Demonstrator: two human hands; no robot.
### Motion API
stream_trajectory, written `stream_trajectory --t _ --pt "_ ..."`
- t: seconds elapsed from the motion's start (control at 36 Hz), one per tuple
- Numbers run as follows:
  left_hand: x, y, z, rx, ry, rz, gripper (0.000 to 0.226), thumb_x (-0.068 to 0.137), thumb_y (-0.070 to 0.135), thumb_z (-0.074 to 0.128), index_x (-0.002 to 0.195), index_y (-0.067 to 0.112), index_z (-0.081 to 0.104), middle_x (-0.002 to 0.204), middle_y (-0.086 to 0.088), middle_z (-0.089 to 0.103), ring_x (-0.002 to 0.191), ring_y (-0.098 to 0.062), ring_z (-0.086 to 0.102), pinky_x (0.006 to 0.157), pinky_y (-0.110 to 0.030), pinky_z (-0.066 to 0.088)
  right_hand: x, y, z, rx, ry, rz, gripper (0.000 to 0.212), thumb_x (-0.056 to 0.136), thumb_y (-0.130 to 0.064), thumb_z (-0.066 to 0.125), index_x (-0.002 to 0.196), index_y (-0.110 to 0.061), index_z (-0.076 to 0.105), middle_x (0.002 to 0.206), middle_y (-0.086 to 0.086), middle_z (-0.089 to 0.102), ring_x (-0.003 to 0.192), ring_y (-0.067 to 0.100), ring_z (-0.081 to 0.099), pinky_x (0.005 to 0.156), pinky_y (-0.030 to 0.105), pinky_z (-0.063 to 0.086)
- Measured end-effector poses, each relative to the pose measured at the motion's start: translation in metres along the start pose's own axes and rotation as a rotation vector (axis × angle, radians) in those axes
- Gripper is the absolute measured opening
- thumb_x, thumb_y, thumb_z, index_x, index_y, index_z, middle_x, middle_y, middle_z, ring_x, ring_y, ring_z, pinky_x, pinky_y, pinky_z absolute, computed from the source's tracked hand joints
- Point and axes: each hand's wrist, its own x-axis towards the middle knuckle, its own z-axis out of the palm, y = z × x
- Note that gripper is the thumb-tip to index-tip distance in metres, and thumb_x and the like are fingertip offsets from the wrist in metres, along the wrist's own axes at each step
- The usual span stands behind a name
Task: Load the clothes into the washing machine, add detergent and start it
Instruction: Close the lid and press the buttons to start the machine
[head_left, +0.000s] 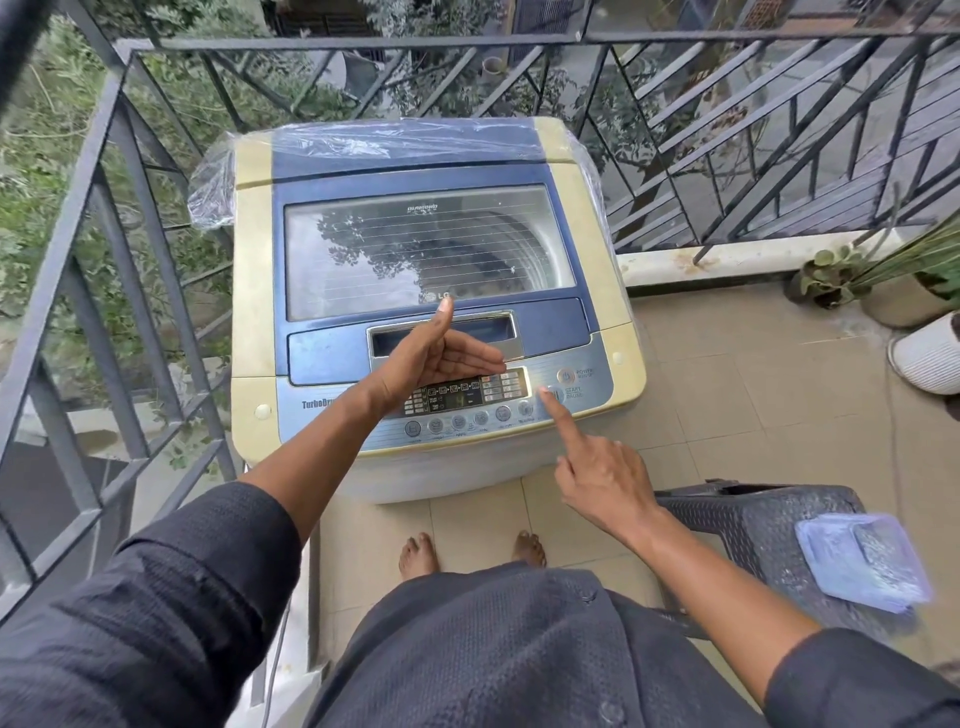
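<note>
A cream and blue top-loading washing machine (587, 218) stands on a balcony with its glass lid (426, 249) closed; the drum shows dimly through it. My left hand (436, 358) hovers over the lid handle (441, 335) and display, palm up, thumb raised, holding nothing. My right hand (597, 467) points with its index finger, the tip touching the control panel (467, 405) just beside the start/pause button (557, 393). Its other fingers are curled. A clear plastic container (862, 561) holding pale powder lies on a dark stool at right. No clothes are visible outside the machine.
Metal railings (119, 171) close in the balcony at left and behind the machine. A dark plastic stool (753, 525) stands at my right. Potted plants (841, 280) and a white ribbed pot (930, 353) sit at far right. My bare feet stand on the tiled floor (753, 374).
</note>
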Motion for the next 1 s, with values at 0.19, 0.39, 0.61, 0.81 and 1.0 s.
stream_trajectory --t 0.19,0.39,0.61,0.81,1.0 --pt "-0.002 0.0 0.001 0.003 0.006 0.003 0.093 0.109 0.063 0.009 0.12 -0.001 0.075 0.121 -0.02 0.076 0.123 -0.032 0.07 0.12 -0.05 0.042 -0.003 0.005 -0.001 -0.004 0.004 0.022 0.098 0.095 -0.021 0.052 0.159 -0.046 -0.018 0.073 0.004 0.067 0.063 0.029 0.064 0.062 0.038 0.054" --pt "-0.004 0.001 0.004 0.007 0.024 0.013 0.092 0.11 0.06 0.008 0.121 -0.004 0.073 0.12 -0.02 0.076 0.121 -0.031 0.071 0.117 -0.046 0.046 -0.004 0.005 0.005 0.048 -0.03 0.01 0.111 0.093 -0.019 0.058 0.154 -0.049 -0.03 0.081 0.009 0.068 0.068 0.034 0.065 0.064 0.039 0.052" --pt "-0.001 0.0 0.003 0.018 0.049 0.005 0.093 0.109 0.062 0.009 0.12 -0.003 0.074 0.119 -0.021 0.076 0.121 -0.033 0.071 0.119 -0.053 0.044 -0.005 -0.004 0.011 0.105 -0.057 0.057 0.115 0.093 -0.016 0.059 0.151 -0.049 -0.035 0.086 0.011 0.064 0.072 0.035 0.063 0.065 0.038 0.045" --pt "-0.001 0.0 0.003 0.004 0.052 0.009 0.092 0.109 0.062 0.01 0.118 -0.002 0.076 0.119 -0.021 0.076 0.121 -0.033 0.071 0.119 -0.053 0.043 -0.005 -0.005 0.011 0.101 -0.071 0.083 0.116 0.092 -0.014 0.059 0.15 -0.048 -0.036 0.076 0.007 0.056 0.063 0.03 0.053 0.063 0.039 0.047" --pt "-0.002 0.0 0.005 -0.008 0.057 0.002 0.092 0.109 0.063 0.011 0.119 -0.002 0.075 0.119 -0.021 0.076 0.121 -0.033 0.071 0.119 -0.051 0.044 -0.004 0.0 0.013 0.105 -0.08 0.081 0.116 0.091 -0.011 0.056 0.149 -0.05 -0.036 0.073 0.007 0.058 0.064 0.033 0.061 0.068 0.045 0.058"
